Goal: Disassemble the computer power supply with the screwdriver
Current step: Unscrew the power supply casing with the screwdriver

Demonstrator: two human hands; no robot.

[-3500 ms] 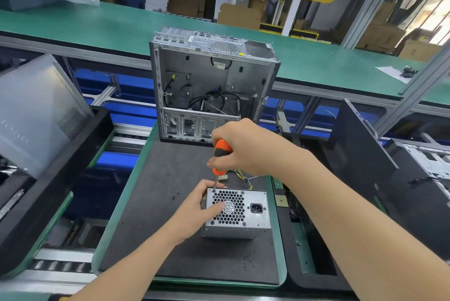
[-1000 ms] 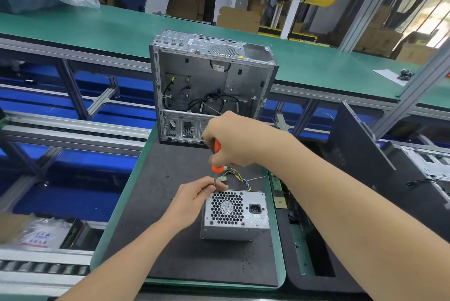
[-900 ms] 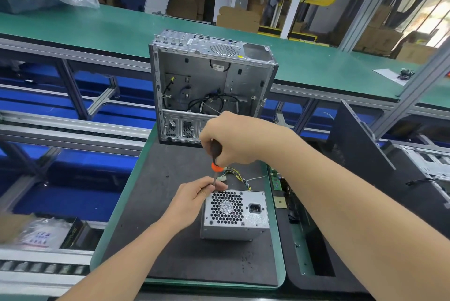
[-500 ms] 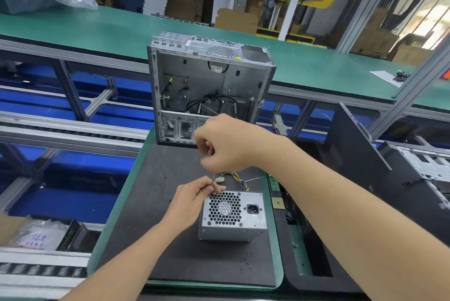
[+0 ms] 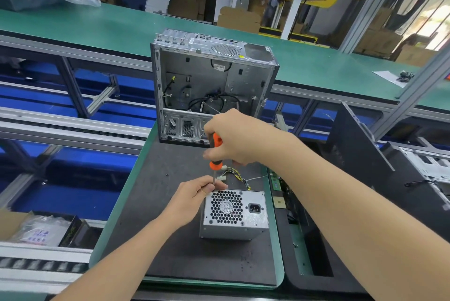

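Gripping the screwdriver, both hands work at the power supply.

So the power supply is a plain grey metal box standing on the dark mat, honeycomb fan grille facing up with a black mains socket just right of it. A bundle of yellow and black wires with white plugs trails off its far side. The screwdriver, with an orange and black handle, stands pretty much upright over the box's far left corner. The right hand grips the handle and the left hand pinches the shaft low down, hiding the tip.
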